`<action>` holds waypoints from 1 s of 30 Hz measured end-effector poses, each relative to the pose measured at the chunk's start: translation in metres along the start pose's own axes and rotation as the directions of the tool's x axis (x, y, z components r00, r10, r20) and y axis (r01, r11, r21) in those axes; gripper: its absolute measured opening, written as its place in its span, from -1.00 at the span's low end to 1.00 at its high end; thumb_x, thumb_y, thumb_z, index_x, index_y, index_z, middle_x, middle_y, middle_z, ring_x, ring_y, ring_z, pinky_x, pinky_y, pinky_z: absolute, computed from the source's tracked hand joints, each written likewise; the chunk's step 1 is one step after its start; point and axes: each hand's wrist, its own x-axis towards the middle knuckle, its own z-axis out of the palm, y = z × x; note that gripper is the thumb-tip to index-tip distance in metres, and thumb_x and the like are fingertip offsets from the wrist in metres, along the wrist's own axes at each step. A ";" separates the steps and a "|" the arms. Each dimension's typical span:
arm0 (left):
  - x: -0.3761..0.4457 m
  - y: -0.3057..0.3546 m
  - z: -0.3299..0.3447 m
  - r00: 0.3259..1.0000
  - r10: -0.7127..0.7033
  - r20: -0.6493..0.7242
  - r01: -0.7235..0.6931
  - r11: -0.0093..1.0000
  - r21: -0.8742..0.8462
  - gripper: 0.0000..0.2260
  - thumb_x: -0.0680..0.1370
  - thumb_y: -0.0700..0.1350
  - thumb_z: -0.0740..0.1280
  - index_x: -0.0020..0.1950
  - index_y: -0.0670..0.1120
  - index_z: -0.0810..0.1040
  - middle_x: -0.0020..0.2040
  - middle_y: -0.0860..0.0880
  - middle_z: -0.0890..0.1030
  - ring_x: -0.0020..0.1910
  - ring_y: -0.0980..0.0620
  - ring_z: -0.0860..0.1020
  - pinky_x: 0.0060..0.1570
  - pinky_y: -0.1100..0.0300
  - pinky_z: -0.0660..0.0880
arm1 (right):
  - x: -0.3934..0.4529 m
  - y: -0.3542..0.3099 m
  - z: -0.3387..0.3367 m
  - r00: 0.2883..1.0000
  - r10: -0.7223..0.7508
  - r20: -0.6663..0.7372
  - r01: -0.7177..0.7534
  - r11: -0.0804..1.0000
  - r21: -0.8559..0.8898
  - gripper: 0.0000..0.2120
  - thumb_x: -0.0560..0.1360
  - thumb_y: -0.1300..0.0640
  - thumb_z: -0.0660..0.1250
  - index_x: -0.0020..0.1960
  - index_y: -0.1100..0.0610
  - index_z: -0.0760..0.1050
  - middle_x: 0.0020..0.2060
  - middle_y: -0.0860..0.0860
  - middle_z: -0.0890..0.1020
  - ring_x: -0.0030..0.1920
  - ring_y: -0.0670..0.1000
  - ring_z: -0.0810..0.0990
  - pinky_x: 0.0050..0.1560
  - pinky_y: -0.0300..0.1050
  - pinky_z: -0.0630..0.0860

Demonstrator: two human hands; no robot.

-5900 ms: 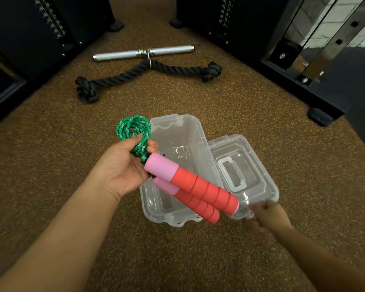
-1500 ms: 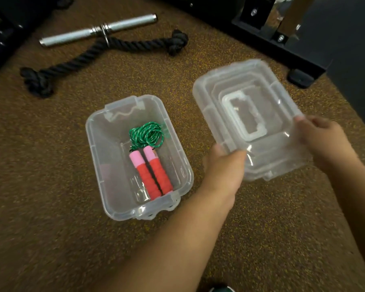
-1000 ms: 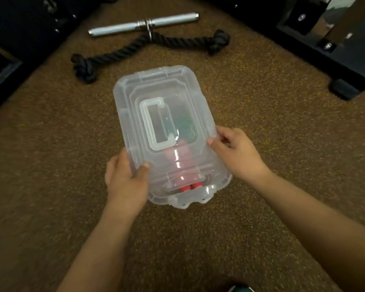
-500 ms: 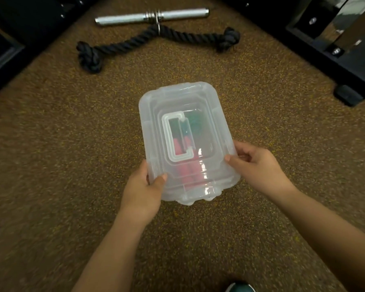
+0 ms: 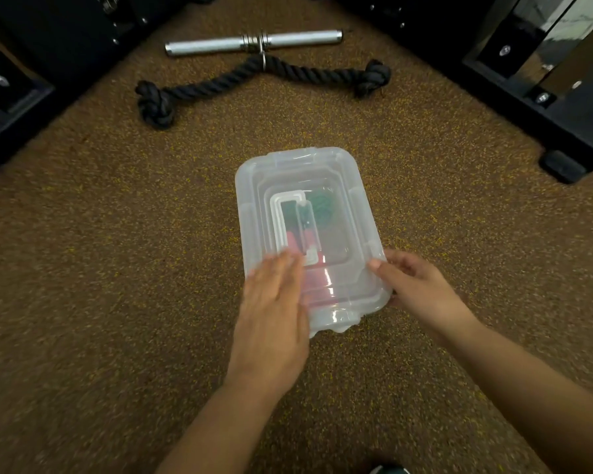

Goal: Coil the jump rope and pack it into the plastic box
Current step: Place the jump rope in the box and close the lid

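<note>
The clear plastic box (image 5: 353,206) stands on the brown floor with its lid (image 5: 254,200) on top. Through the lid I make out the jump rope: a green coil (image 5: 322,206) at the far end and red-and-pink handles (image 5: 314,278) at the near end. My left hand (image 5: 274,302) lies flat, fingers together, on the lid's near-left corner, blurred by motion. My right hand (image 5: 415,285) grips the box's near-right corner, thumb on the lid's rim.
A black knotted rope (image 5: 254,80) clipped to a chrome bar (image 5: 254,44) lies on the floor beyond the box. Black gym machine frames (image 5: 528,97) flank both sides. A shoe tip (image 5: 387,469) shows at the bottom edge.
The jump rope went from my left hand into the box, and both hands set the lid over it. My left hand has just moved from the box's side onto the lid top.
</note>
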 end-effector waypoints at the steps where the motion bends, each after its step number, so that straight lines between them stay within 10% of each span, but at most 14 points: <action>1: -0.003 0.002 0.004 0.995 0.067 0.079 -0.067 0.998 0.005 -0.44 0.62 0.04 0.09 0.55 0.08 -0.10 0.57 0.09 -0.10 0.50 0.18 -0.24 0.49 0.14 -0.26 | -0.002 0.007 0.002 0.999 0.045 -0.012 -0.045 0.999 0.031 -0.62 0.48 -0.05 0.34 0.22 0.12 0.48 0.04 0.12 0.67 -0.07 0.03 0.68 -0.05 0.02 0.63; 6: -0.010 -0.001 0.014 0.966 0.096 0.239 -0.130 0.983 0.130 -0.03 0.44 0.30 0.26 0.41 0.17 -0.52 0.44 0.18 -0.52 0.39 0.19 -0.53 0.40 0.15 -0.46 | -0.022 0.032 0.021 0.940 0.250 0.232 -0.301 0.928 0.221 -0.48 0.50 -0.33 0.02 0.30 -0.08 0.43 0.17 0.03 0.62 0.10 0.16 0.62 0.31 0.24 0.36; 12: -0.007 -0.004 0.010 0.963 0.092 0.255 -0.125 0.985 0.116 0.01 0.43 0.13 0.39 0.43 0.17 -0.46 0.46 0.20 -0.47 0.41 0.20 -0.50 0.43 0.14 -0.39 | -0.033 0.037 0.019 0.917 0.291 0.274 -0.361 0.897 0.257 -0.49 0.45 -0.25 0.21 0.23 0.08 0.47 -0.07 0.21 0.60 -0.14 0.14 0.59 0.05 0.11 0.59; 15: -0.006 -0.005 0.011 0.974 0.122 0.191 -0.138 0.988 0.072 -0.14 0.50 -0.08 0.32 0.46 0.16 -0.33 0.44 0.25 -0.39 0.44 0.23 -0.43 0.42 0.23 -0.41 | -0.040 0.042 0.021 0.961 0.220 0.167 -0.259 0.927 0.271 -0.47 0.46 -0.07 0.34 0.34 0.10 0.29 -0.10 0.17 0.55 -0.22 0.08 0.59 -0.13 0.02 0.63; 18: -0.005 -0.005 0.010 0.975 0.120 0.185 -0.127 0.991 0.029 -0.21 0.51 -0.17 0.27 0.49 0.14 -0.24 0.44 0.26 -0.32 0.47 0.25 -0.35 0.38 0.30 -0.43 | -0.047 0.045 0.020 0.997 -0.075 0.005 0.075 0.993 -0.092 -0.27 0.38 0.03 0.47 0.39 -0.03 0.11 -0.03 0.05 0.52 -0.07 -0.03 0.56 0.00 0.03 0.60; 20: -0.005 -0.006 0.009 0.976 0.116 0.185 -0.123 0.992 0.025 -0.21 0.53 -0.15 0.27 0.49 0.14 -0.26 0.47 0.24 -0.29 0.48 0.24 -0.32 0.38 0.31 -0.42 | -0.049 0.045 0.011 0.943 -0.332 0.032 0.316 0.857 -0.407 -0.16 0.31 -0.04 0.52 0.42 -0.07 0.10 0.19 -0.05 0.40 0.18 -0.13 0.43 0.24 -0.13 0.45; 24: -0.004 -0.009 0.009 0.973 0.132 0.190 -0.136 0.991 0.007 -0.22 0.54 -0.09 0.28 0.52 0.11 -0.23 0.51 0.21 -0.24 0.49 0.23 -0.29 0.36 0.34 -0.42 | -0.034 0.047 -0.004 0.663 -0.622 0.417 0.583 0.080 -0.808 -0.24 0.34 -0.24 0.39 0.43 0.02 0.26 0.39 0.04 0.31 0.43 0.08 0.26 0.43 0.12 0.24; 30: -0.001 -0.010 0.007 0.970 0.153 0.190 -0.149 0.988 -0.034 -0.26 0.53 -0.14 0.30 0.52 0.09 -0.14 0.51 0.20 -0.17 0.49 0.25 -0.24 0.40 0.35 -0.36 | -0.013 0.033 0.001 0.557 -0.607 0.567 0.655 -0.099 -0.749 -0.37 0.41 -0.14 0.33 0.38 0.15 0.37 0.23 0.06 0.54 0.30 0.10 0.39 0.39 0.04 0.33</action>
